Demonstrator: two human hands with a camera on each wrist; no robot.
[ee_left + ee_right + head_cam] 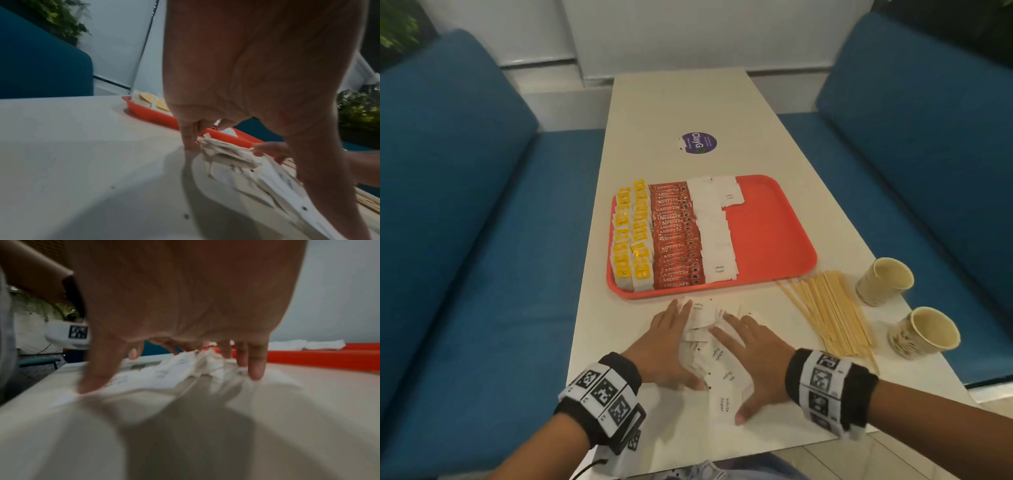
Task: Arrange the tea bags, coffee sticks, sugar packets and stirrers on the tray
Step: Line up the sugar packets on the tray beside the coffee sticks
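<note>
An orange tray (774, 236) holds yellow tea bags (631, 240), red coffee sticks (676, 236) and white sugar packets (714, 226) in columns. Loose sugar packets (717, 356) lie in a strip on the table in front of the tray. My left hand (667, 346) and right hand (753, 356) flank this pile with straight fingers, touching the packets from either side. In the left wrist view the fingers (190, 138) touch the table at the packet pile (236, 160). In the right wrist view, blurred, the fingers (255, 363) press against the packets (174, 369). Wooden stirrers (832, 315) lie on the table to the right.
Two paper cups (885, 281) (924, 332) stand near the table's right edge beside the stirrers. A purple round sticker (698, 143) is on the table beyond the tray. Blue benches (465, 212) run along both sides. The tray's right half is bare.
</note>
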